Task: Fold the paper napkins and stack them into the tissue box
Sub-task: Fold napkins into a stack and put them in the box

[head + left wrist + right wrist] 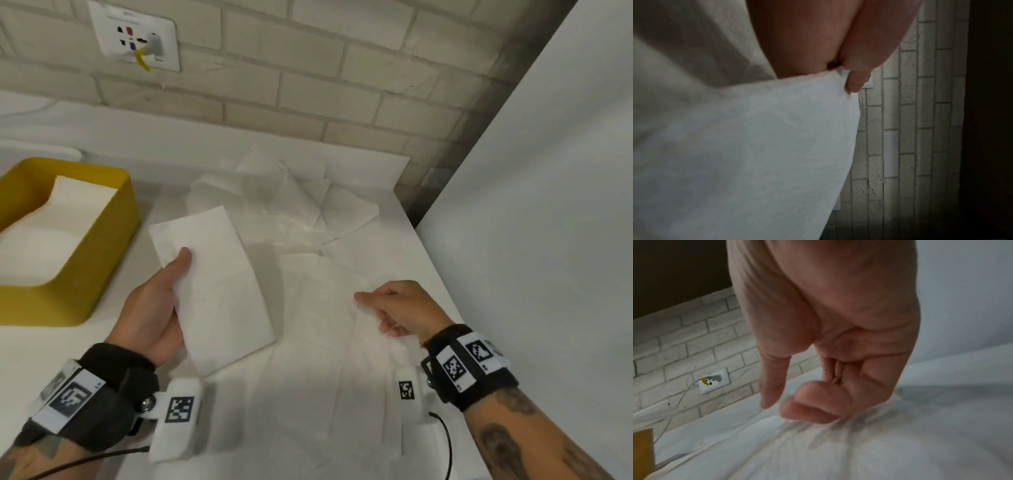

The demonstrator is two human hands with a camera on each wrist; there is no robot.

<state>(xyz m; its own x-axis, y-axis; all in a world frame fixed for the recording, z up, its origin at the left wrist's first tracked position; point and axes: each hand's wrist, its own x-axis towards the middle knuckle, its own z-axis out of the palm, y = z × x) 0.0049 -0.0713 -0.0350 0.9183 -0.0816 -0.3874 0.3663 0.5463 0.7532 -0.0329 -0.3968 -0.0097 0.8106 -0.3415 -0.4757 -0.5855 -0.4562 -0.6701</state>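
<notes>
My left hand (171, 284) holds a folded white napkin (219, 291) just above the table, thumb on top and fingers underneath. The left wrist view shows the thumb (855, 78) pinching that napkin's (756, 146) edge. The yellow tissue box (102, 219) stands at the left with folded napkins (51, 233) inside. My right hand (373, 308) is down on an unfolded napkin (325, 342) spread on the table. Its fingers (807, 410) are curled into the sheet (838, 451), and creases fan out from them.
A loose pile of unfolded napkins (284, 195) lies at the back of the white table. A brick wall with a socket (137, 41) and a plugged cable is behind. A white panel (531, 205) closes off the right side.
</notes>
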